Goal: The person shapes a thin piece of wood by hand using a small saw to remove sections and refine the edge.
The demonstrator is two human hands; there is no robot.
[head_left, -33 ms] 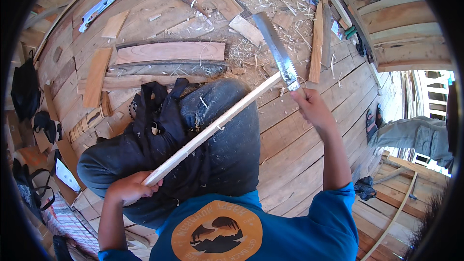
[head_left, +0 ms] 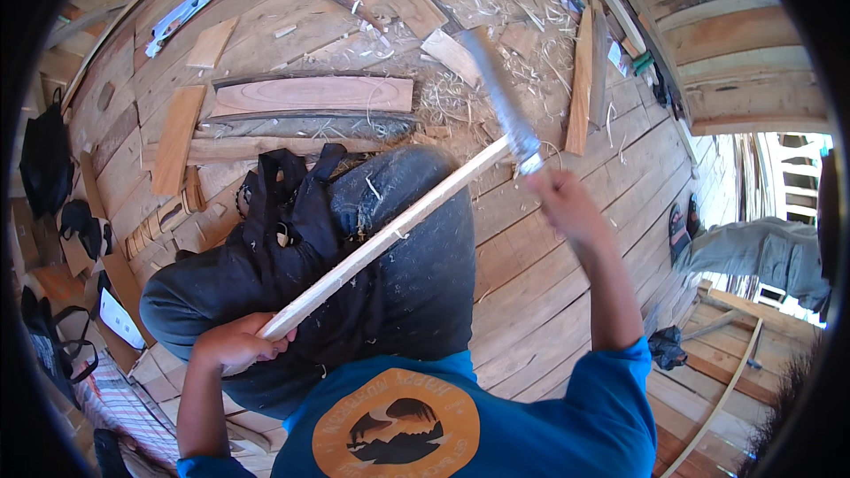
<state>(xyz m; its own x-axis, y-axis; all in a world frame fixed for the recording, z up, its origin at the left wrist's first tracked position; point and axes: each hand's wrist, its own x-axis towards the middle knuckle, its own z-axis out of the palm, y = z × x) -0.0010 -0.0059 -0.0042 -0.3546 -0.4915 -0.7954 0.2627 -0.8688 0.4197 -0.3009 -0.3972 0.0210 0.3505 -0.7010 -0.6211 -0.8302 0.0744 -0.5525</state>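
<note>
In the head view, a long, pale wooden strip [head_left: 390,237], square-edged and rough with loose fibres, slants across the person's dusty dark trousers [head_left: 431,292], from the near left to the far right. The left hand [head_left: 241,343] is wrapped round its near end. The right hand [head_left: 567,202] is closed round the handle of a saw [head_left: 502,93], whose long, flat metal blade reaches away beside the strip's far end; whether they touch cannot be told. Beyond, thin curled shavings [head_left: 456,104] litter the plank floor [head_left: 531,301], and a smooth reddish board [head_left: 314,96] lies far left. Since the earlier frame, the right hand and saw have shifted slightly left and nearer, the blade now motion-blurred; the strip has barely moved.
</note>
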